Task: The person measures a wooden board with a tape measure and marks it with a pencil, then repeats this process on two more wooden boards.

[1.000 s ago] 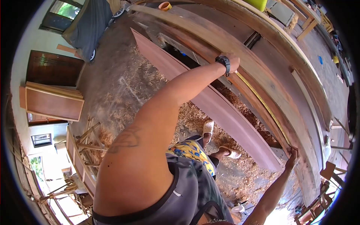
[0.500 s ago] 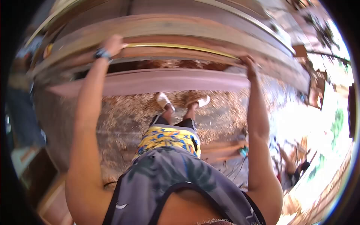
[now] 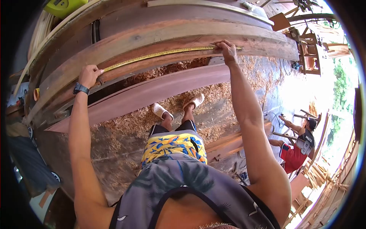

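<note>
A yellow measuring tape (image 3: 160, 54) is stretched along a reddish-brown wooden board (image 3: 263, 45). At its left end, my left hand (image 3: 90, 75), with a dark watch on the wrist, pinches the tape between thumb and fingers. Farther right, my right hand (image 3: 227, 50) rests on the board over the tape, fingers closed round a thin dark stick that looks like a pencil (image 3: 214, 44). A short piece of the tape shows beyond that hand. The tape's case cannot be made out.
A long pinkish plank (image 3: 160, 89) lies between the board and my feet. Wood shavings (image 3: 217, 91) cover the floor. Behind my right arm lies another timber (image 3: 225, 147). A co-worker (image 3: 299, 147) is at the right. A yellow-green object (image 3: 63, 7) stands far left.
The view has tilted and sharpened. My left hand now appears lower and farther left, my right hand higher and farther left. Some tape now shows past my right hand. The co-worker is clearer.
</note>
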{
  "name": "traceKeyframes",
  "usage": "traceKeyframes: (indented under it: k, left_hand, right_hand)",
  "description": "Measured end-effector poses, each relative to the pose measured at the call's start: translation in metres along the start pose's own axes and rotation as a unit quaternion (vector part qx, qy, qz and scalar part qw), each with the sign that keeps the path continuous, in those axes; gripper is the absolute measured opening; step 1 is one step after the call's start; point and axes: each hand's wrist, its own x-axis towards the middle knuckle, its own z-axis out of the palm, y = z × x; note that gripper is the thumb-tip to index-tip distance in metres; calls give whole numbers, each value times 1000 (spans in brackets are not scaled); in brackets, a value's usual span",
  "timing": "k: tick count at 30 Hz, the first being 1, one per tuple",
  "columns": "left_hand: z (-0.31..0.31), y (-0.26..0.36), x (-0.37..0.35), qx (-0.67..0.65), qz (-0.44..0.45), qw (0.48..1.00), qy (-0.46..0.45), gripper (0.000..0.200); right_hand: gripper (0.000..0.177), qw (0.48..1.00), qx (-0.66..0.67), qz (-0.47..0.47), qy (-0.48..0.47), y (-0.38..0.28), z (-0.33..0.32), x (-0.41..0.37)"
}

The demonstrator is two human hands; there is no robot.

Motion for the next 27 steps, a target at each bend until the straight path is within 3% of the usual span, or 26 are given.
traceKeyframes:
  k: [3, 8, 10, 12, 14, 27]
  left_hand:
    - [-8, -13, -5, -39, 29, 999, -11, 32]
    - [-21, -69, -14, -34, 23, 999, -5, 33]
    - [-30, -85, -21, -28, 14, 999, -13, 32]
    - [-42, -96, -27, -19, -17, 999, -45, 30]
    - [-37, -135, -31, -15, -11, 999, -33, 29]
    - [-53, -169, -43, 83, -6, 996, 4, 24]
  right_hand:
    - [20, 994, -61, -50, 71, -1, 20, -9]
    - [18, 976, -177, -96, 81, -2, 81, -34]
    - [18, 985, -151, -73, 48, -14, 109, -50]
    - [20, 978, -169, -115, 28, 10, 129, -43]
    - [20, 982, -171, -77, 12, -7, 150, -55]
    - [19, 984, -158, -80, 29, -17, 208, -82]
